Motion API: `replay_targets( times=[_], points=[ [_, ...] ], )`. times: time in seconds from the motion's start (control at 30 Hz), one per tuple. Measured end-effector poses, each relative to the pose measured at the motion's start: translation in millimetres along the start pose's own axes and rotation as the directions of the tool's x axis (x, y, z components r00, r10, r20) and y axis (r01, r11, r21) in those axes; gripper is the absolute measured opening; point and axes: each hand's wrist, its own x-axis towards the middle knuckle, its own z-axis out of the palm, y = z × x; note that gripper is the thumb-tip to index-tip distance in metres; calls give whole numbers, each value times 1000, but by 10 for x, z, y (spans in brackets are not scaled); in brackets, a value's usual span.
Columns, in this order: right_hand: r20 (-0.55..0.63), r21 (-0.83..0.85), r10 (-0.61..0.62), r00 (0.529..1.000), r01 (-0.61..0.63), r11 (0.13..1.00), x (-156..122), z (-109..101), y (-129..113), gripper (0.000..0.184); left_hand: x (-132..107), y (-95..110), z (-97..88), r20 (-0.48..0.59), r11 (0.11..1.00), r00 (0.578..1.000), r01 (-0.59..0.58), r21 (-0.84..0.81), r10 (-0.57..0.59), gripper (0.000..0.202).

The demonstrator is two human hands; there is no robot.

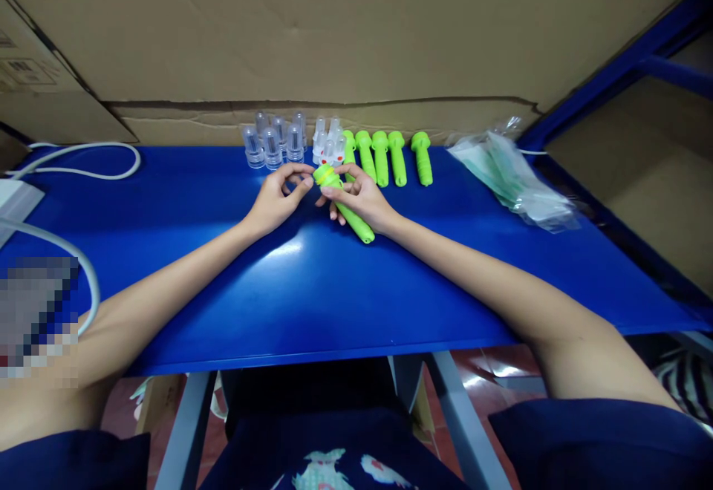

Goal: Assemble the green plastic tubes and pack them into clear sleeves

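Note:
My right hand (361,199) is closed around a bright green plastic tube (356,224), which lies slanted with its capped end toward the upper left and its lower end on the blue table (312,289). My left hand (277,197) sits just left of the capped end, fingers curled, thumb and forefinger near the cap; whether they pinch it I cannot tell. Behind the hands stands a row of several green tubes (390,157), a cluster of clear plastic caps (272,145) and small white pieces (328,141).
A pile of clear plastic bags (515,174) lies at the right back of the table. A white cable (83,171) loops at the left, beside a white device (14,204). Cardboard (334,30) lines the wall behind. A blue frame (629,59) rises on the right.

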Motion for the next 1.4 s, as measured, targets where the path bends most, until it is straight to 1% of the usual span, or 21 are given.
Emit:
replay_targets(
  times=[0.07, 0.13, 0.23, 0.3, 0.37, 0.43, 0.5, 0.57, 0.63, 0.77, 0.87, 0.97, 1.17, 1.4],
  points=[
    [38, 23, 11, 999, -12, 1000, -5, -12, -15, 59, -5, 5, 0, 14, 1000, 1000, -19, 0, 19, 32],
    [73, 35, 23, 997, -25, 999, -4, -23, -24, 53, -9, 7, -3, 5, 999, 999, -39, -10, 39, 34],
    [83, 29, 56, 995, -59, 998, 2, -31, -40, 46, -11, 2, -6, -6, 998, 998, -63, -14, 63, 37],
    [77, 17, 85, 993, -87, 996, -2, -24, -68, 44, -14, 6, -5, -28, 997, 997, -75, -9, 75, 39],
    [100, -2, 97, 990, -97, 995, -17, -10, -111, 47, -23, 27, -3, -61, 997, 995, -82, 1, 82, 40],
    [142, -33, 93, 985, -89, 995, -37, 7, -154, 51, -41, 72, -1, -93, 995, 991, -96, 38, 99, 39],
    [174, -65, 99, 980, -89, 994, -52, 18, -179, 49, -65, 130, 0, -112, 987, 985, -121, 104, 132, 35],
    [184, -89, 118, 976, -103, 991, -56, 22, -181, 48, -91, 183, 1, -122, 972, 977, -149, 182, 173, 32],
    [199, -104, 141, 970, -122, 987, -51, 20, -168, 52, -108, 215, 2, -124, 948, 969, -175, 266, 214, 29],
    [236, -117, 156, 959, -131, 984, -51, 20, -157, 54, -107, 197, -3, -104, 885, 953, -218, 412, 284, 21],
    [238, -150, 170, 956, -137, 979, -66, 34, -171, 54, -90, 150, -16, -87, 845, 949, -224, 486, 302, 17],
    [222, -178, 170, 960, -131, 975, -76, 51, -176, 55, -74, 111, -37, -58, 808, 947, -237, 540, 317, 18],
    [209, -217, 169, 963, -123, 968, -73, 67, -171, 52, -61, 81, -65, 0, 772, 939, -283, 569, 345, 28],
    [195, -210, 172, 965, -130, 969, -89, 91, -202, 46, -41, 76, -97, 46, 778, 941, -305, 550, 336, 30]
  ],
)
